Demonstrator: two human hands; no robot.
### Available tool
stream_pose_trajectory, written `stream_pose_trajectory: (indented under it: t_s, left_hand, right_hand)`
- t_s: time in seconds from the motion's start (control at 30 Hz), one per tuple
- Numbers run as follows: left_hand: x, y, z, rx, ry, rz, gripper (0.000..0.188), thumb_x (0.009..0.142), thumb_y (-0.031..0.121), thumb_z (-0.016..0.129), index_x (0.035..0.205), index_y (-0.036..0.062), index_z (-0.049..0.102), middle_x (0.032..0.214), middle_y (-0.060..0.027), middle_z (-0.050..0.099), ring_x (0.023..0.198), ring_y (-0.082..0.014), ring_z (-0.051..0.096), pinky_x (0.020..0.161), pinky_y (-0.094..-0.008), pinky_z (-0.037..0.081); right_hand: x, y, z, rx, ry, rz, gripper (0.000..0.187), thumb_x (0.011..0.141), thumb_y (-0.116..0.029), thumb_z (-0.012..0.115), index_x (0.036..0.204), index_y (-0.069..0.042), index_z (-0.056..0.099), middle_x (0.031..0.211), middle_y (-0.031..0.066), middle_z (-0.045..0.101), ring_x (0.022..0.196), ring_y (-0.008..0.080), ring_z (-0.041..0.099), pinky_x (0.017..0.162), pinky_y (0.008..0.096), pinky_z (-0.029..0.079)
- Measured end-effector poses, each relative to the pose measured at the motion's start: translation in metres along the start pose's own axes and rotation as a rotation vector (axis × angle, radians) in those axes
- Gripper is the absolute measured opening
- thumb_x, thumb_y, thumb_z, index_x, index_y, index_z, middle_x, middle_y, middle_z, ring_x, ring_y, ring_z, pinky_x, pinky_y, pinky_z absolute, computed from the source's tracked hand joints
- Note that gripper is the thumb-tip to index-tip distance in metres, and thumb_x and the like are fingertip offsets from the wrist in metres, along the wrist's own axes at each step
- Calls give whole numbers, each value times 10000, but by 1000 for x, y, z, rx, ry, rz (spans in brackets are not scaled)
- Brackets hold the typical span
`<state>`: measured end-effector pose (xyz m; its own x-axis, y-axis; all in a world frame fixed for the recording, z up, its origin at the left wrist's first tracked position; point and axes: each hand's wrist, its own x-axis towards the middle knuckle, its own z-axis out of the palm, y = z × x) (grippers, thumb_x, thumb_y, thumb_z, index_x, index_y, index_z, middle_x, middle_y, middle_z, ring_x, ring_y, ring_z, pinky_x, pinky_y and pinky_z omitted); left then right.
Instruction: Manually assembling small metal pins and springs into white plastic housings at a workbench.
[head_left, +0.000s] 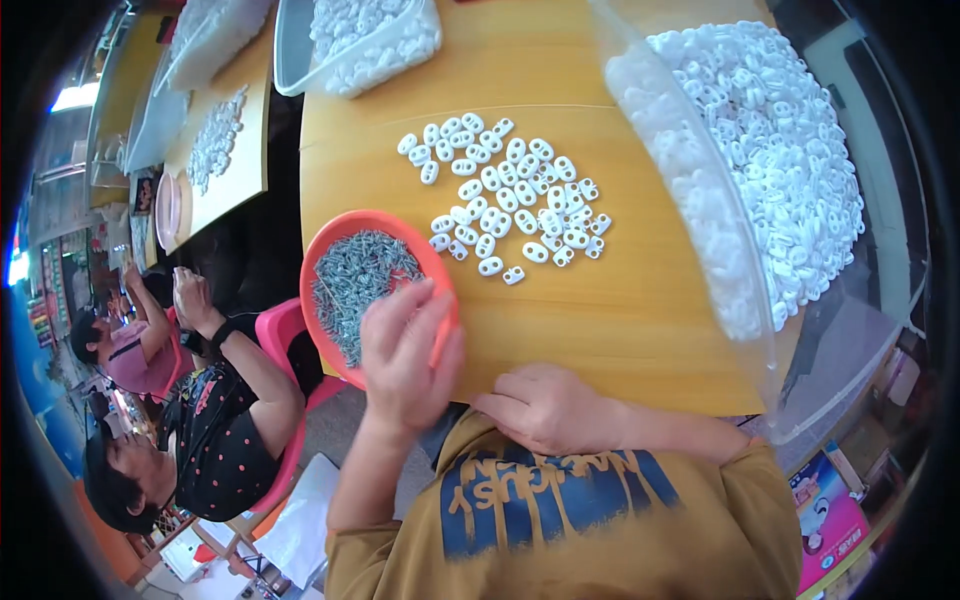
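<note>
Over orange bowl [330, 245], left hand [405, 350] grip loose, fingers on rim

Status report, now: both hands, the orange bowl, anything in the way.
Left hand over the orange bowl of small metal bits, fingers at its rim. Right hand resting at table edge. White plastic pieces piled beside the bowl.
</note>
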<state>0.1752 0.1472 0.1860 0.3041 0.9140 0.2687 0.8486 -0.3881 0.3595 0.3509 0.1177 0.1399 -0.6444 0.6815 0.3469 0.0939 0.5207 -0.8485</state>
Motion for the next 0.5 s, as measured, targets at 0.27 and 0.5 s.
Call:
stream_pose_trajectory:
  t_s: [0.27, 0.5]
  left_hand:
    - [-22, -7, 4, 173, -70, -25, 355, 656, 138, 673, 998, 74, 604, 1144, -80, 496, 1014, -227, 498, 892, -384, 323]
    - [-23, -17, 4, 154, -67, -32, 319, 661, 136, 666, 971, 79, 619, 1103, -63, 525, 1003, -208, 513, 920, -382, 298]
  right_hand:
    - [10, 4, 1, 14, -60, 99, 218, 722, -85, 552, 929, -24, 578, 675, 63, 492, 628, 218, 543, 543, 320, 453]
    - [11, 8, -3, 74, -44, 153, 204, 734, -99, 588, 930, -42, 581, 699, 59, 509, 635, 224, 551, 547, 325, 457]
